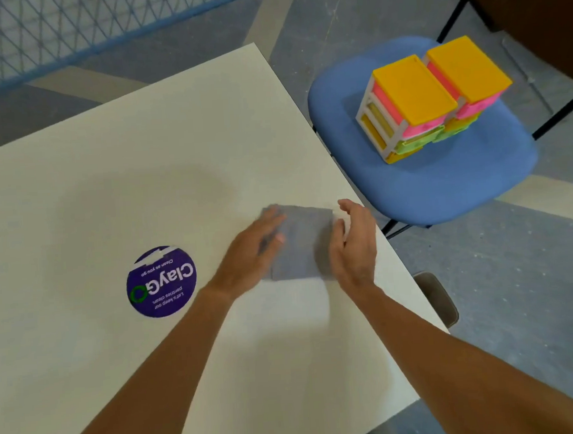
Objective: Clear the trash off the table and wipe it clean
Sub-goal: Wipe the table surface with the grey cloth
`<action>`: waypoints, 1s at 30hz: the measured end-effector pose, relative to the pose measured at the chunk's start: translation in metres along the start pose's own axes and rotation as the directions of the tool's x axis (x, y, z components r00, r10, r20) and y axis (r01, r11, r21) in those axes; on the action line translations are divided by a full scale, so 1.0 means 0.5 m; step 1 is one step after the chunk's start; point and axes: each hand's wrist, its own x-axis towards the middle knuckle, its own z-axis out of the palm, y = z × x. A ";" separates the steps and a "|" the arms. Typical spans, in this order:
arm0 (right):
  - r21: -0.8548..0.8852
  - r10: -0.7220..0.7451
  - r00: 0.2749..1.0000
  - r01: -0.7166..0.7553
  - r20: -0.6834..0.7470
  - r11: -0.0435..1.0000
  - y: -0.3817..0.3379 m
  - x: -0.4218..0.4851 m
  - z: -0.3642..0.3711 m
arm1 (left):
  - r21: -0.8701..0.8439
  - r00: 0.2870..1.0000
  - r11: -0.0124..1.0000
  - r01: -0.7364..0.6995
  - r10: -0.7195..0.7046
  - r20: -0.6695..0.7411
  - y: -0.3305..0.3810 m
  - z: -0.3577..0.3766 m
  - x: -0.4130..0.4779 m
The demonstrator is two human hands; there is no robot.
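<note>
Right, your left hand (250,249) is palm down with the fingers fairly straight, pressing flat on the left side of the grey cloth (300,249). It's a touch blurred, so the fingertips are hard to read. Your right hand (354,246) stands on its edge at the cloth's right side. The fingers are relaxed and loosely spread, and the thumb touches the cloth's border without gripping anything.

The cloth sits between your two hands, folded into a rough rectangle. It lies flat on the white worktop (92,195), close to the right edge.

To the left of your left hand, and apart from it, a round purple ClayGo sticker (161,281) is stuck to the worktop. Its lettering is upside down from where you stand.

Further out, past the worktop's right edge, there's a blue chair (444,187). On its seat are two small plastic drawer units (418,98), side by side and touching. They have orange tops and pink, green and yellow drawers.

At the far left, a blue-framed mesh fence (32,37) runs along the grey floor (499,271).
</note>
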 end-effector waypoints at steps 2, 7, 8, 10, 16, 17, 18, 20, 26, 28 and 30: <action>-0.055 -0.095 0.993 0.099 0.073 0.994 -0.029 -0.019 0.030 | 0.017 0.969 0.999 0.044 -0.039 -0.243 -0.014 -0.035 -0.043; -0.426 -0.068 0.815 0.370 0.575 0.826 -0.045 -0.075 0.116 | 0.522 0.972 0.820 0.235 -0.191 -0.137 -0.083 -0.048 -0.119; -0.480 -0.034 0.802 0.390 0.596 0.786 -0.033 -0.080 0.119 | 0.549 0.973 0.803 0.231 -0.196 -0.123 -0.086 -0.047 -0.120; -0.532 0.022 0.811 0.363 0.585 0.765 -0.016 -0.088 0.101 | 0.563 0.973 0.795 0.227 -0.201 -0.110 -0.076 -0.052 -0.115; -0.631 0.178 0.875 0.172 0.451 0.756 0.053 -0.124 -0.009 | 0.627 0.955 0.735 0.259 -0.292 -0.052 -0.060 -0.062 -0.106; -0.641 0.200 0.887 0.130 0.415 0.757 0.066 -0.133 -0.030 | 0.632 0.951 0.728 0.267 -0.307 -0.048 -0.057 -0.063 -0.105; -0.649 0.220 0.900 0.087 0.377 0.756 0.079 -0.143 -0.050 | 0.637 0.946 0.720 0.275 -0.320 -0.048 -0.052 -0.061 -0.104; -0.661 0.251 0.916 0.020 0.313 0.750 0.107 -0.166 -0.088 | 0.655 0.939 0.699 0.286 -0.340 -0.047 -0.043 -0.054 -0.104; -0.582 0.207 0.951 -0.037 0.228 0.812 0.177 -0.218 -0.182 | 0.666 0.929 0.682 0.301 -0.369 -0.042 -0.013 -0.013 -0.106; -0.500 0.188 0.961 -0.064 0.202 0.864 0.198 -0.225 -0.224 | 0.667 0.938 0.690 0.283 -0.344 -0.041 0.007 0.020 -0.110; -0.307 0.241 0.958 -0.186 0.152 0.933 0.232 -0.229 -0.275 | 0.664 0.948 0.700 0.264 -0.313 -0.047 0.027 0.064 -0.114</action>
